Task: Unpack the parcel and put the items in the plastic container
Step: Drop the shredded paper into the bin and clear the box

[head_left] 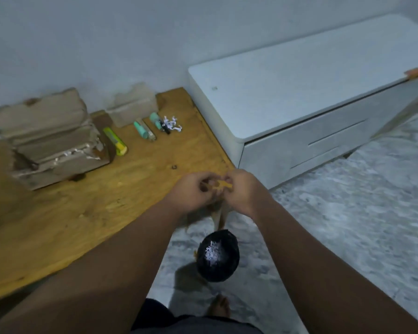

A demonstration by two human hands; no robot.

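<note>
From the head camera I see both hands raised together off the near corner of the tabletop (82,213). The left grip (191,191) and right grip (244,189) are each narrowed to a pinch on a small yellow item (223,183), and brown wrapping paper (219,218) hangs below them. I judge the step in hand to be stripping that wrapping. To do it well I would hold the item firm in one grip, peel with the other, and stay directly above the black-lined bin (217,256) on the floor so the scrap falls in with the shredded paper (212,253) already there. The picture is blurred at the fingertips, so I cannot tell how much wrapping is left. Behind, on the tabletop, a large torn cardboard box (48,138) and a smaller one (133,109) stand against the wall. A yellow-green marker (115,141), teal tubes (140,128) and loose white shreds (171,122) lie just in front of them. A white cabinet (299,92) stands to the right, and I cannot make out a plastic container with certainty. A bare foot (219,307) is near the bin, so a dropped item could roll under it.
</note>
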